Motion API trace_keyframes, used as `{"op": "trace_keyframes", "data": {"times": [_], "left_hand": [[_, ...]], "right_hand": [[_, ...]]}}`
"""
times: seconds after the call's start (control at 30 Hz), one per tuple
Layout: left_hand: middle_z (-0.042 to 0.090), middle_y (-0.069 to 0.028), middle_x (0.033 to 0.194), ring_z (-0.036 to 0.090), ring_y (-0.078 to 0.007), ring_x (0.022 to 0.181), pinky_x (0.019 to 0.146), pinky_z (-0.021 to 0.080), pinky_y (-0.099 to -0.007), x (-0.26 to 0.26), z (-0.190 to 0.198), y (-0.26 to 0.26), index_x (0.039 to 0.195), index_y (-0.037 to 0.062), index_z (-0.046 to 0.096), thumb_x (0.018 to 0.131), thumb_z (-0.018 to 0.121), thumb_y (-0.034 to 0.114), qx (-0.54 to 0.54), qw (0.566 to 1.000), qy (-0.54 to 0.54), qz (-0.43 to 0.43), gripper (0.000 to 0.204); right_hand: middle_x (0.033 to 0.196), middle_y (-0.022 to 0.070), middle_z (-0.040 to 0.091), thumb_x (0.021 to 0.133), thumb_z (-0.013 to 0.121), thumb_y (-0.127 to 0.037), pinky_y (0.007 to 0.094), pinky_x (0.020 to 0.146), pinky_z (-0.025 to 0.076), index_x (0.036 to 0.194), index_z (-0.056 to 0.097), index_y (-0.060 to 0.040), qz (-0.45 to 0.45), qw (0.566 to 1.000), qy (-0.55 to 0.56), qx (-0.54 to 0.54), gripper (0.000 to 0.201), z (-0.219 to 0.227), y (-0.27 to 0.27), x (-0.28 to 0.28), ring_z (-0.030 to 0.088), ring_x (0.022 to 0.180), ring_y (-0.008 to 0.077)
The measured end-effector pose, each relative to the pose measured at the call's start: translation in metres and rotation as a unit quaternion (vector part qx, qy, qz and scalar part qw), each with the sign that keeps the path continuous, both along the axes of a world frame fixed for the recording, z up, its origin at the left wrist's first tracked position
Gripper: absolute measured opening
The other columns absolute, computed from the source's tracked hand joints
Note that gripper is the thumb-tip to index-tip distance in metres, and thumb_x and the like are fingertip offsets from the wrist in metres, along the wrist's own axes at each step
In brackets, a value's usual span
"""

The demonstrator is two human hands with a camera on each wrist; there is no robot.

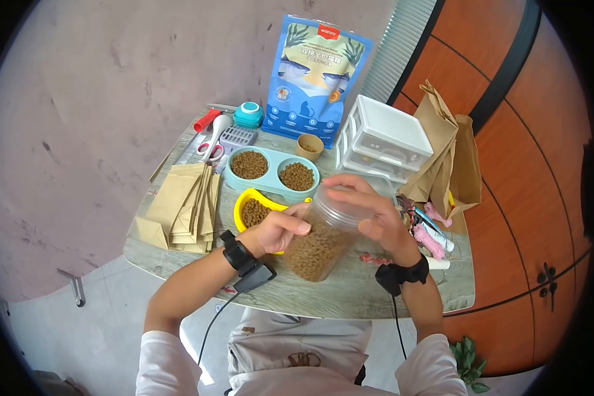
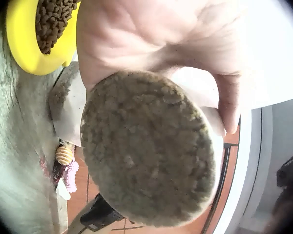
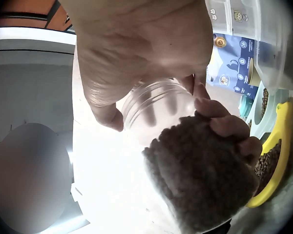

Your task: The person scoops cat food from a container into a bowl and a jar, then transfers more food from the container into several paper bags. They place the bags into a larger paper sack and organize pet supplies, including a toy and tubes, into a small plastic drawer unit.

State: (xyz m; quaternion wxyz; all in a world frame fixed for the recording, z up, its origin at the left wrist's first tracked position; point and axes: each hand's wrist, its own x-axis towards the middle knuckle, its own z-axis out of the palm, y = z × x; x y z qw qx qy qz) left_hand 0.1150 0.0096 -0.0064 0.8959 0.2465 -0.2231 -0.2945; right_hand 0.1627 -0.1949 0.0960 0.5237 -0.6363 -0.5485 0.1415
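Note:
A clear plastic jar (image 1: pixel 318 254), partly filled with brown kibble, is held tilted above the front of the table. My left hand (image 1: pixel 278 229) grips its side, thumb toward the top. Over the jar's ridged top end, my right hand (image 1: pixel 378 212) curls its fingers and thumb. The left wrist view looks onto the round jar bottom (image 2: pixel 146 151), with kibble pressed against it. In the right wrist view, kibble fills the lower part of the jar below the clear neck (image 3: pixel 154 105). Just behind the left hand sits a yellow bowl (image 1: pixel 243 199) of kibble.
Behind stands a pale blue double bowl (image 1: pixel 274 175) with kibble. Brown paper bags (image 1: pixel 181 208) lie at left. A blue pet-food bag (image 1: pixel 313 86), a small brown cup (image 1: pixel 309 146) and white drawers (image 1: pixel 389 135) stand at the back. Pet toys (image 1: pixel 429 241) lie at right.

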Motion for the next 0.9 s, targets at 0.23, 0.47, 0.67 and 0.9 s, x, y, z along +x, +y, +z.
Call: {"op": "trace_keyframes", "data": {"times": [0.23,0.47,0.67,0.9], "left_hand": [[0.051,-0.0087,0.128,0.049,-0.018,0.118,0.102,0.037,-0.0336,-0.007,0.035,-0.014,0.137,0.001,0.036,0.07,0.072,0.011,0.204,0.949,-0.102,0.218,0.077],[0.051,-0.0076,0.128,0.048,-0.0164,0.118,0.103,0.035,-0.0314,-0.007,0.03,-0.015,0.137,0.0017,0.036,0.069,0.074,0.007,0.249,0.912,-0.151,0.29,0.078],[0.053,-0.0073,0.126,0.049,-0.0159,0.116,0.101,0.035,-0.0302,-0.007,0.027,-0.014,0.134,0.0,0.04,0.07,0.075,0.007,0.19,0.949,-0.118,0.221,0.073],[0.05,-0.0092,0.129,0.045,-0.017,0.121,0.103,0.033,-0.0321,-0.015,0.024,-0.009,0.135,-0.0004,0.038,0.07,0.071,0.008,0.106,0.99,-0.08,0.047,0.073]], "right_hand": [[0.131,0.013,0.047,0.086,0.057,-0.021,0.0376,0.101,0.036,0.126,0.056,-0.004,-0.15,0.986,-0.052,-0.058,0.043,0.0,0.001,-0.005,0.047,0.12,0.0255],[0.131,0.0142,0.048,0.088,0.059,-0.023,0.0401,0.101,0.035,0.13,0.052,-0.0052,-0.286,0.93,-0.189,-0.13,0.046,0.007,0.009,-0.034,0.048,0.119,0.0303],[0.135,0.0168,0.045,0.085,0.062,-0.027,0.041,0.103,0.032,0.134,0.046,-0.0043,-0.26,0.926,-0.197,-0.192,0.056,0.019,-0.009,-0.036,0.045,0.123,0.0323],[0.132,0.0152,0.047,0.084,0.065,-0.023,0.0367,0.1,0.036,0.132,0.049,-0.0048,-0.031,0.992,-0.088,-0.08,0.054,0.02,-0.002,-0.019,0.047,0.121,0.0289]]}}
